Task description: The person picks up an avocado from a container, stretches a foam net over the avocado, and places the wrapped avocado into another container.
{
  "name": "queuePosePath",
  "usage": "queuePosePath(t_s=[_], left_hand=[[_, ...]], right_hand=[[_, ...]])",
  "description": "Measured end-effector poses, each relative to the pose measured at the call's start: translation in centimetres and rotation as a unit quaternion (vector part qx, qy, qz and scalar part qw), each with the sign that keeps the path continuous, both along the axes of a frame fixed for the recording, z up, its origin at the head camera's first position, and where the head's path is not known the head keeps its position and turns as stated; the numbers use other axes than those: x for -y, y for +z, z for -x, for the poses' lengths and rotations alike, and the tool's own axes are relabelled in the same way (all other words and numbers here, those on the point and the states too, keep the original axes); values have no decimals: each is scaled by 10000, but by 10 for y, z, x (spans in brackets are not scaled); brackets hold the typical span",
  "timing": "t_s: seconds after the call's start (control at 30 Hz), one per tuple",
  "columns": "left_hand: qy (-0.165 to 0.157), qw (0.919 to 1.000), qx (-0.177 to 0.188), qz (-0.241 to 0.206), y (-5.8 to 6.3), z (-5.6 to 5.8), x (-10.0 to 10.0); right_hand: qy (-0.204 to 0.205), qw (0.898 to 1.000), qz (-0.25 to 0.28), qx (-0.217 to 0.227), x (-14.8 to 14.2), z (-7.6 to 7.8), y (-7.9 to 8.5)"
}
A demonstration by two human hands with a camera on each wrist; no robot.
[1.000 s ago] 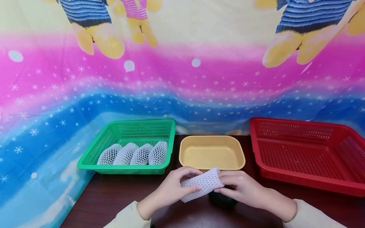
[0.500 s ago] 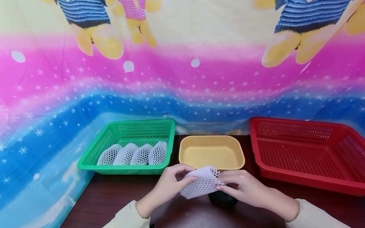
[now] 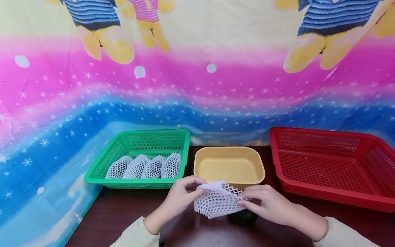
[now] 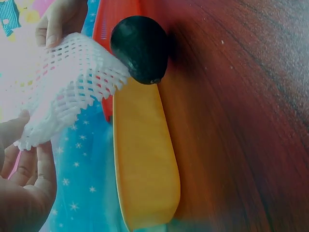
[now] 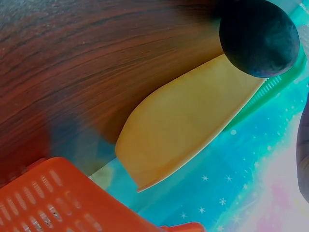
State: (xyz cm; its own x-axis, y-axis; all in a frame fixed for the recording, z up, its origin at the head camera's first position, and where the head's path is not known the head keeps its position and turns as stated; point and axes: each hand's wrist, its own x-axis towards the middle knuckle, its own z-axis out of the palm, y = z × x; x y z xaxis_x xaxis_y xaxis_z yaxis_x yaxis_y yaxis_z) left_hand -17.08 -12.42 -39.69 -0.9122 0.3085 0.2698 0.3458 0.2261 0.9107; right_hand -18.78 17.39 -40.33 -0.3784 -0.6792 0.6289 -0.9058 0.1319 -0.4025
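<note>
A white foam net sleeve [image 3: 216, 200] is stretched between both hands above the table. My left hand [image 3: 182, 195] pinches its left end between thumb and fingers. At the other end, my right hand [image 3: 266, 202] pinches the sleeve's opening, which is spread wider there. Below the sleeve, a dark green avocado [image 3: 242, 216] lies on the table, partly covered by sleeve and right hand in the head view. The left wrist view shows the avocado [image 4: 141, 50] whole, with its stem end; neither hand touches it. Only an edge of the right hand [image 5: 303, 145] appears in the right wrist view.
A green basket [image 3: 132, 186] at the left holds several objects in white foam nets [image 3: 151, 167]. Behind the hands stands a yellow tub [image 3: 229, 166]. To the right is a red basket [image 3: 333, 193]. A printed cloth [image 3: 197, 85] hangs behind the table.
The sleeve has been spread from a narrow roll into a wider, open-mouthed net. My left hand has shifted slightly left and up; the avocado has stayed about where it was.
</note>
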Motion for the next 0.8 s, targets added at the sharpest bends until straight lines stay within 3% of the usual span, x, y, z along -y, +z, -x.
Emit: queuePosePath(t_s=[0.17,0.4,0.53,0.67,0.8], left_hand=[[-254,9997,-39,12,-3,0,-5],[-851,9960,258,60,-2,-3,-9],[-1031,9939,386,90,-1,-1,-10],[-1104,9919,589,201,-1,1,-13],[-845,9949,457,320,-1,0,-16]], right_hand=[[-19,9999,-46,95,2,0,3],[-32,9991,-10,-416,8,0,6],[193,9980,108,-587,9,0,6],[480,9961,177,-721,12,1,6],[453,9969,16,-647,13,1,7]])
